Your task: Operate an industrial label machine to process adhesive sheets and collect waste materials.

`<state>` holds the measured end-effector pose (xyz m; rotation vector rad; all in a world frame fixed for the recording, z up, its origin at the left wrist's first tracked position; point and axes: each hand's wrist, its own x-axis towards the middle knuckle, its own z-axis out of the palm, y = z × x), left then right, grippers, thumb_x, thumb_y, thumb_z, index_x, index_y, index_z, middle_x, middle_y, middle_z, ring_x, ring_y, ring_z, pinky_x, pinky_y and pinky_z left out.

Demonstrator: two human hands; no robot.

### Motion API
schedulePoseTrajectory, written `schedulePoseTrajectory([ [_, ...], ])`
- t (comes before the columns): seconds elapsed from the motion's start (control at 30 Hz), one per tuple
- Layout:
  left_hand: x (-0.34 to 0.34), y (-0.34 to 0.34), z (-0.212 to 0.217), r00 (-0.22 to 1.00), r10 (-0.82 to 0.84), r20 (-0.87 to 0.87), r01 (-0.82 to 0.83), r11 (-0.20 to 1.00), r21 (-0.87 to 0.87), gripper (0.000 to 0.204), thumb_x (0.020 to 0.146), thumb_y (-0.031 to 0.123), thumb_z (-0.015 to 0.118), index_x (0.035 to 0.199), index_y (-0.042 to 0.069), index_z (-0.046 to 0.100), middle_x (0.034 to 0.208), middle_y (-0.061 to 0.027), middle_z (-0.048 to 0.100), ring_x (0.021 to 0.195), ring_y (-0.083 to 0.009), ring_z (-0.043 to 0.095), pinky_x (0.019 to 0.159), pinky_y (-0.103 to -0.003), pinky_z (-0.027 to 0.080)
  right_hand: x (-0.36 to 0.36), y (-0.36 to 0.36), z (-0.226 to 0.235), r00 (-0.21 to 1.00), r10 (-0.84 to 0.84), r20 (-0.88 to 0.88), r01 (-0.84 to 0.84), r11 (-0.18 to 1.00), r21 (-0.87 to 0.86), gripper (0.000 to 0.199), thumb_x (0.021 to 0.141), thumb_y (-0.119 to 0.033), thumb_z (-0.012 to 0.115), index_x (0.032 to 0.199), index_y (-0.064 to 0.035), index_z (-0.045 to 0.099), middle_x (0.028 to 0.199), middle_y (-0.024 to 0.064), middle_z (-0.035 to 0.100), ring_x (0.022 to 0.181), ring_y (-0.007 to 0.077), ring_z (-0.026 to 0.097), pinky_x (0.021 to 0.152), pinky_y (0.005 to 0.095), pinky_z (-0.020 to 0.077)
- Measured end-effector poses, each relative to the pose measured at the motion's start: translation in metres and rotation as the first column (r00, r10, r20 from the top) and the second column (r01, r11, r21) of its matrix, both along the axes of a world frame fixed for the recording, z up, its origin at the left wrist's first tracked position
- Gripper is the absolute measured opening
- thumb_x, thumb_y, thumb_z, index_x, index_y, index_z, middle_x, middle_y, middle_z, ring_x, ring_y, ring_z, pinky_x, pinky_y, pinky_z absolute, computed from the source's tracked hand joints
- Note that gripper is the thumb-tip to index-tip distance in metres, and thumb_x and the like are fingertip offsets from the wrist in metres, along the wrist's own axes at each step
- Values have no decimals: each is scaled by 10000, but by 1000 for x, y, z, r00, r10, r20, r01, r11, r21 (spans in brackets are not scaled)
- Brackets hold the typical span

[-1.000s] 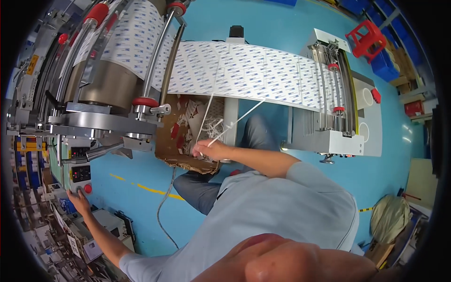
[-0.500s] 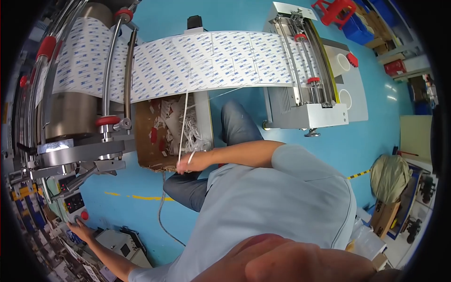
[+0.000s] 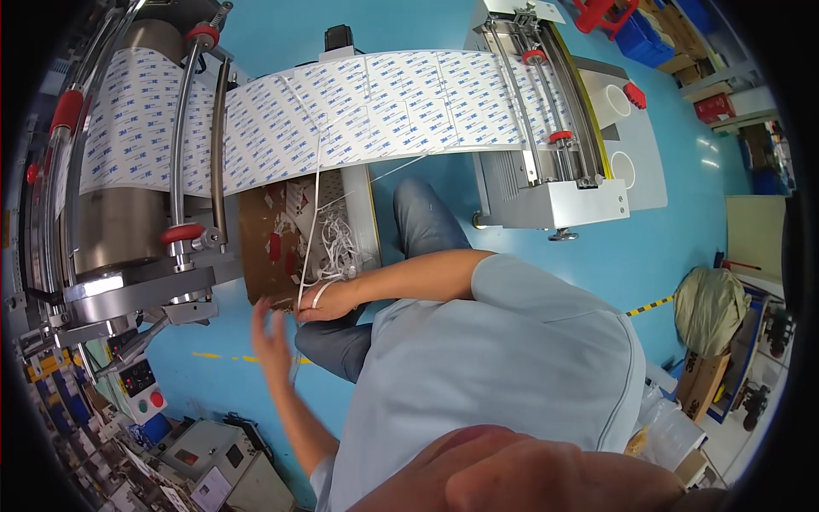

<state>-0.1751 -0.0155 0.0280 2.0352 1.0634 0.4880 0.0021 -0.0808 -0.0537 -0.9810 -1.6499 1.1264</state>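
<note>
Bright, even light fills my view, with glare streaking the floor (image 3: 693, 226) at right. My left hand (image 3: 272, 340) is blurred; fisheye distortion bends edges near the black rim.

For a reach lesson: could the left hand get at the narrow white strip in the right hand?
Probably yes: the nearby left hand looks empty; nothing visible blocks the strip above the right hand.

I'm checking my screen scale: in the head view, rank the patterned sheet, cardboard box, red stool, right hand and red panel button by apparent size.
1. Patterned sheet
2. Cardboard box
3. Right hand and red stool: too alike to rank; the frame cuts off the stool
4. Red panel button
</note>
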Motion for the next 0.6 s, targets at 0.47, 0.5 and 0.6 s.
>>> schedulePoseTrajectory([
  [0.47,105,10,1,938,245,245,-115,887,-446,200,928,232,532,955,44,596,573,51,402,521,-28,354,518,-172,335,119,-56,-49,786,-328,-525,-21,834,-552,511,879,-293,597,1282,-29,428,1168,76,548,1083,160,498,941,290,379],
  [0.5,104,11,-1,939,247,238,-120,888,-444,200,928,232,532,955,44,596,573,51,402,521,-28,354,518,-172,335,128,-63,-53,716,-415,-561,-21,791,-612,506,867,-276,618,1273,-32,440,1158,83,551,1090,155,492,954,289,371],
  [0.6,104,15,-7,900,274,338,-95,882,-461,205,926,231,534,965,39,595,632,41,445,561,-22,378,573,-181,381,146,-73,-56,686,-576,-445,227,750,-621,507,807,-204,692,1228,-14,481,1095,94,574,1006,141,533,871,269,430],
])
